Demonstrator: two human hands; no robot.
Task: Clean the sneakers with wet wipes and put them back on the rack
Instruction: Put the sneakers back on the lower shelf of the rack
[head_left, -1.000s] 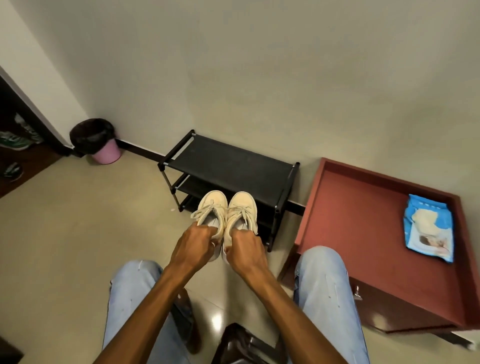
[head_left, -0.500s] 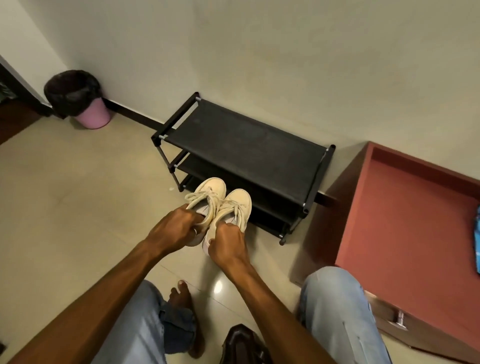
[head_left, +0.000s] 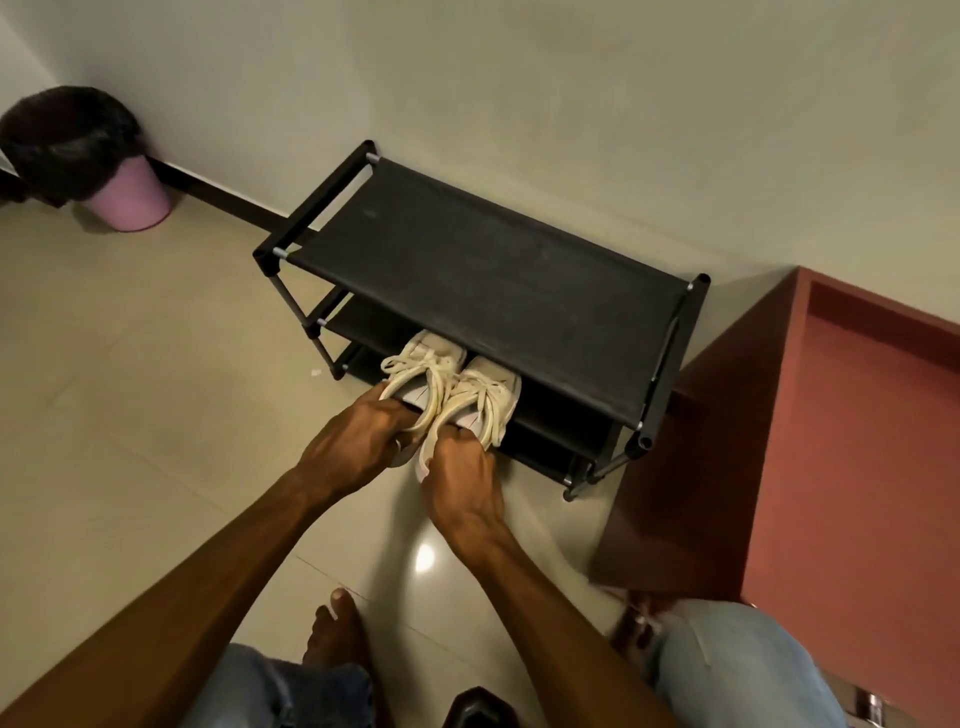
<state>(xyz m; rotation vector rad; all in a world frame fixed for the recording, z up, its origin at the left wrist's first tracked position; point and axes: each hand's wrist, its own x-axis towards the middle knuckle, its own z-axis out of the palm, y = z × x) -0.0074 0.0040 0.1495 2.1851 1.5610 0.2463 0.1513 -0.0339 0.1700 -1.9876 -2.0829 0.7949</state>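
Observation:
Two cream sneakers with loose laces lie side by side, toes pushed under the top shelf of the black shoe rack (head_left: 483, 260). My left hand (head_left: 358, 441) grips the heel of the left sneaker (head_left: 431, 353). My right hand (head_left: 462, 483) grips the heel of the right sneaker (head_left: 493, 384). The toes of both shoes are hidden beneath the top shelf; whether the soles rest on the middle shelf I cannot tell. The wet wipes are out of view.
A red-brown cabinet (head_left: 857, 467) stands right of the rack, close to its end. A pink bin (head_left: 127, 195) with a black liner sits in the far left corner. My bare left foot (head_left: 332, 634) and my knees in jeans are at the bottom.
Both hands have carried the sneakers forward and down, from in front of the rack to under its top shelf. The view has swung left, so the wipes pack has left the frame.

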